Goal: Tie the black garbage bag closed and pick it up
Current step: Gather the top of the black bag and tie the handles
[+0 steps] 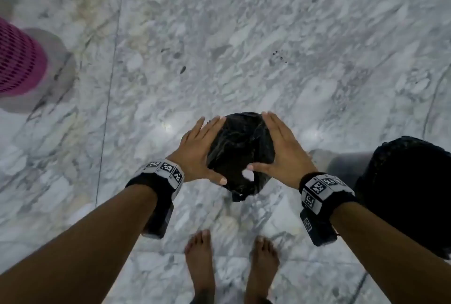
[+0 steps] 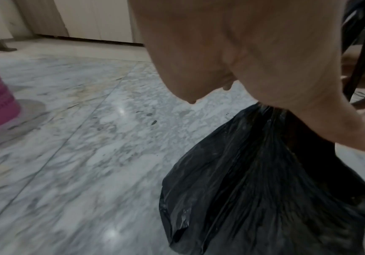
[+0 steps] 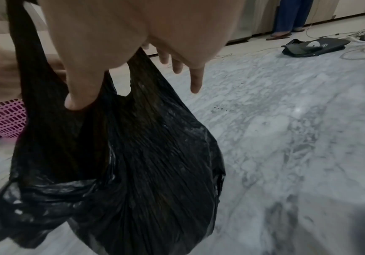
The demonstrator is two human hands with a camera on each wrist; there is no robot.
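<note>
Gleaming marble floor [image 1: 292,35] — bag [image 1: 240,147] seemingly aloft.

Left hand [image 1: 197,150] and right hand [image 1: 284,147] hover palm-down, fingers straight, thumbs spread inward.

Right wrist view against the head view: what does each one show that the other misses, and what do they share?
Only the right wrist view shows a flat black case lying near cables on the floor, and a standing person's blue trouser legs. Only the head view shows the wearer's bare feet and the marker-patterned wristbands. Both show the black garbage bag hanging below the straight-fingered right hand, the pink basket and the marble floor.
</note>
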